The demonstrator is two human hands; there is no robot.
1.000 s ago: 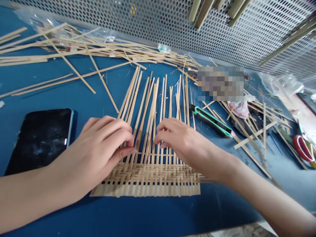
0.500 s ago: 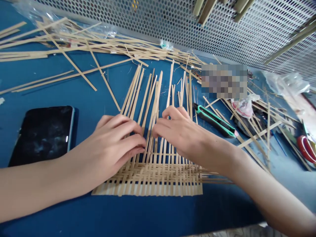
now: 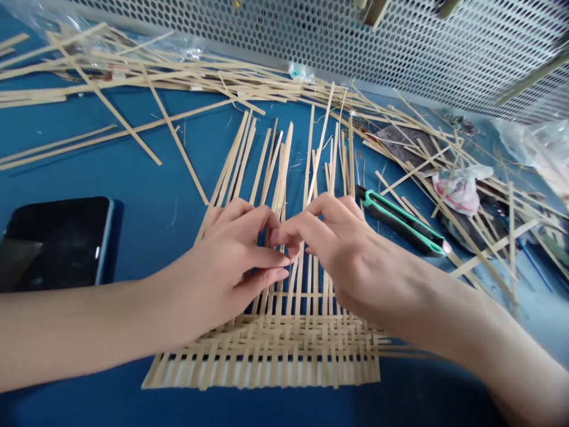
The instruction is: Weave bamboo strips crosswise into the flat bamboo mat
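Note:
A partly woven panel of thin bamboo strips (image 3: pixel 284 341) lies flat before me, its lower part tightly interlaced. Beyond the weave, its loose lengthwise strips (image 3: pixel 243 151) fan out away from me. My left hand (image 3: pixel 222 261) rests over these loose strips, thumb and forefinger closing on a strip near the middle. My right hand (image 3: pixel 342 249) meets it there, fingers bent and pinched among the same strips. The fingertips of both hands nearly touch, and they partly hide which strip is held. One thin crosswise strip (image 3: pixel 303 295) runs through the lengthwise ones just above the dense weave.
A phone (image 3: pixel 53 243) lies at left on the blue table (image 3: pixel 146 213). Right of my right hand is a green and black utility knife (image 3: pixel 402 222). Loose bamboo strips (image 3: pixel 178 80) are heaped along the back, before a perforated metal panel (image 3: pixel 275 35). A crumpled plastic bag (image 3: pixel 462 188) lies at right.
My left hand has moved right and my right hand has curled inward, so their fingertips now come together. One long strip now leans further right. The view has shifted slightly, with the panel appearing lower.

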